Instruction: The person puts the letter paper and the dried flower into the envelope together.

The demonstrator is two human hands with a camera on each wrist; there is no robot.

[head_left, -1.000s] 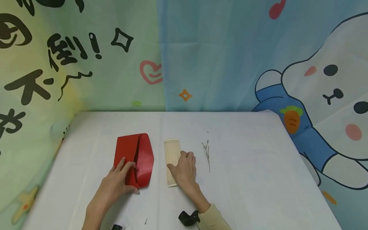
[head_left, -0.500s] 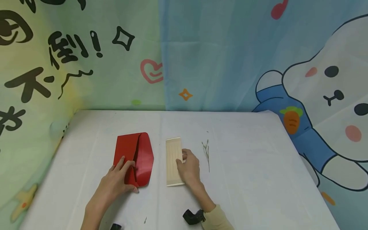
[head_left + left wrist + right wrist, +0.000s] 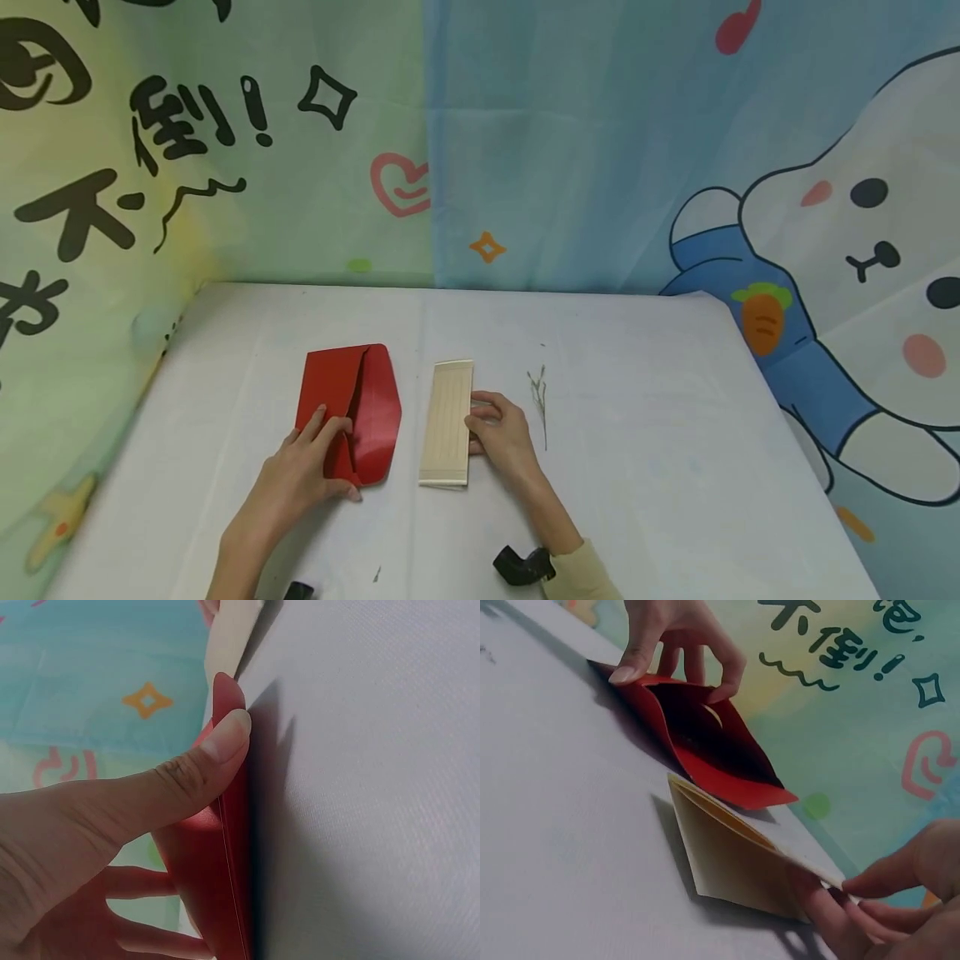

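A red envelope [image 3: 327,385] lies at the left of the table with its flap on the right side. My left hand [image 3: 296,475] grips its lower part, thumb at the bottom edge; in the left wrist view the thumb [image 3: 187,776] presses the red paper [image 3: 196,862]. The envelope's mouth [image 3: 705,735] gapes in the right wrist view. My right hand [image 3: 504,433] pinches the right edge of a folded cream paper [image 3: 447,425], which stands partly raised beside the envelope. In the right wrist view, thumb and fingers [image 3: 885,900] hold the folded paper's [image 3: 735,862] end.
A small dried sprig [image 3: 538,400] lies right of my right hand on the white table [image 3: 675,433]. A tiny fragment [image 3: 377,573] is near the front. Black wrist devices [image 3: 523,567] are on both wrists. A printed cloth [image 3: 570,167] hangs behind the table.
My right hand has shifted from on top of the cream paper to its right edge. The paper has tilted, its lower end swinging left. My left hand and the envelope have stayed nearly still.
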